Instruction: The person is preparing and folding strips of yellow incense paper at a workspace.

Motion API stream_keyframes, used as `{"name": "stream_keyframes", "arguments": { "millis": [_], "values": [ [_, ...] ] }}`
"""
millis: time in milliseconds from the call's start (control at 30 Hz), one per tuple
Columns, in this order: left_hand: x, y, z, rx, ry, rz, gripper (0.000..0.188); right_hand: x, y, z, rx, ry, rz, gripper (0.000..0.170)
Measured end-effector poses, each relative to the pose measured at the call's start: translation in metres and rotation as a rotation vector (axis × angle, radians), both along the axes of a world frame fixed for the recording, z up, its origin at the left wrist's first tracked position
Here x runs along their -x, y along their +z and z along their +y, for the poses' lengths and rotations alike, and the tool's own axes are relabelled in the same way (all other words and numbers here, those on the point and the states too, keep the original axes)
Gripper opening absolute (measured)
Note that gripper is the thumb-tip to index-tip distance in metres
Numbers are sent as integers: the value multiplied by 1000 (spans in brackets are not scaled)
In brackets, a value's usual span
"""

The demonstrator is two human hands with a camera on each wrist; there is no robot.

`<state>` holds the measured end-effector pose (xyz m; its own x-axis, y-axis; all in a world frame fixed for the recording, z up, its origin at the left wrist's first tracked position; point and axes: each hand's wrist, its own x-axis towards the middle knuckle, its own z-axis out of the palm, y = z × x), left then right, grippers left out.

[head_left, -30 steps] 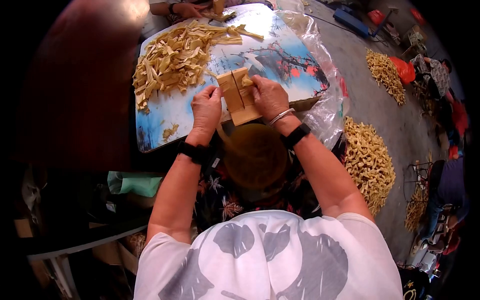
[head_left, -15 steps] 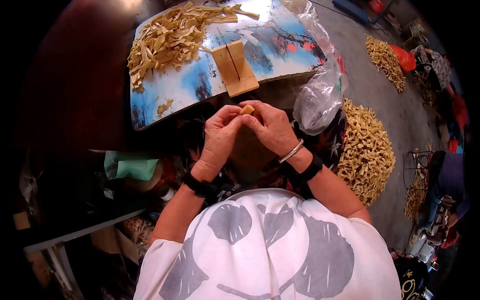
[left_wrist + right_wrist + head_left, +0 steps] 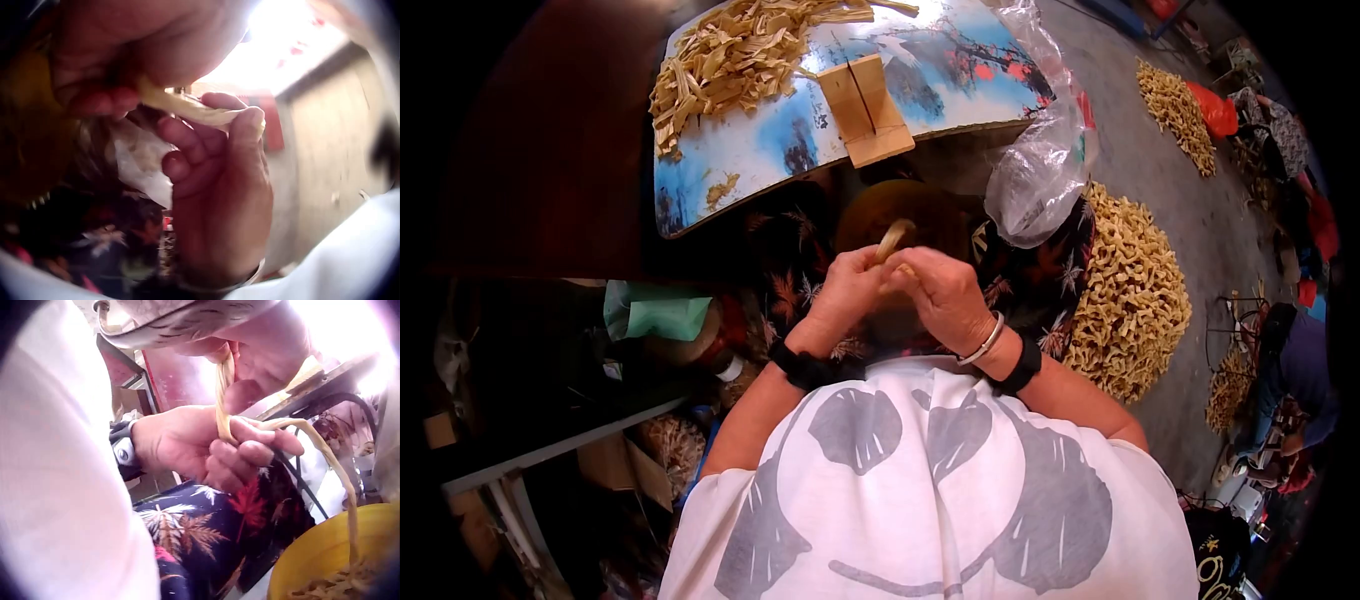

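Stretching between left hand (image 3: 840, 300) and right hand (image 3: 943, 300), both pinching it: one pale twisted strip (image 3: 222, 397), tail hanging into a yellow bucket (image 3: 312, 544). Beyond, at near edge of table (image 3: 745, 150): slotted wooden stand (image 3: 882, 125). Farther left: heaped strips (image 3: 735, 70).

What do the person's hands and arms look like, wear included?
The left hand and right hand are ungloved. Black left wristband, with a round silvery disc; black right wristband, plus a silvery bangle on that arm. Short white sleeves.
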<state>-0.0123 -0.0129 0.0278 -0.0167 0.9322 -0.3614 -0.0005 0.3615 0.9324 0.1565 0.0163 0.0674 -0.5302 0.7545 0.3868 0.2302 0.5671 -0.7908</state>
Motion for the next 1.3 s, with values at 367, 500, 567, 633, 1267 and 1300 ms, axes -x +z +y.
{"name": "stream_keyframes", "arguments": {
  "millis": [367,500,567,633,1267,1300],
  "values": [
    [-21,35,-5,-593,-166,1346,47,17,-37,22,672,-243,58,19],
    [-19,33,-2,-406,-170,1384,45,16,-28,19,269,-166,34,16],
    [-10,32,2,-377,-137,1269,43,14,-17,15,262,-94,34,14],
    [-7,35,5,-377,-86,1097,32,11,-17,16,147,-54,-28,14],
    [-9,36,0,-212,193,-161,12,3,-24,34,818,41,353,21],
    [-7,35,0,-224,201,-103,11,4,-25,35,771,35,306,23]
  ]
}}
